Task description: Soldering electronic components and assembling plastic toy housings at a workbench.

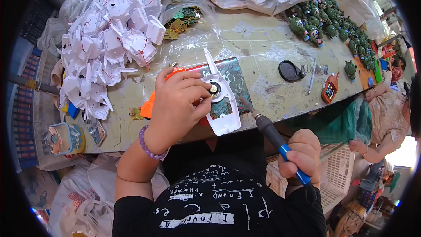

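Note:
A white plastic toy housing (226, 120) with a long narrow tip lies on a dark, worn board (234, 75) in front of me. Set in the housing is a small round speaker (214, 89), black with a metallic centre. My left hand (182, 98) reaches over from the left, its curled fingertips closed at the speaker's edge; the exact contact is partly hidden. My right hand (302, 151) is wrapped round the blue handle of a soldering iron (272, 132). The iron's tip points up and left, a little right of the housing and apart from it.
White housings with red wires (118, 39) are heaped at the left. An orange part (148, 105) lies beneath my left forearm. Green toy figures (313, 24) crowd the back right. Nearer are a black round lid (290, 70), springs and an orange-red case (330, 88). Another person's arm (372, 147) is at the right.

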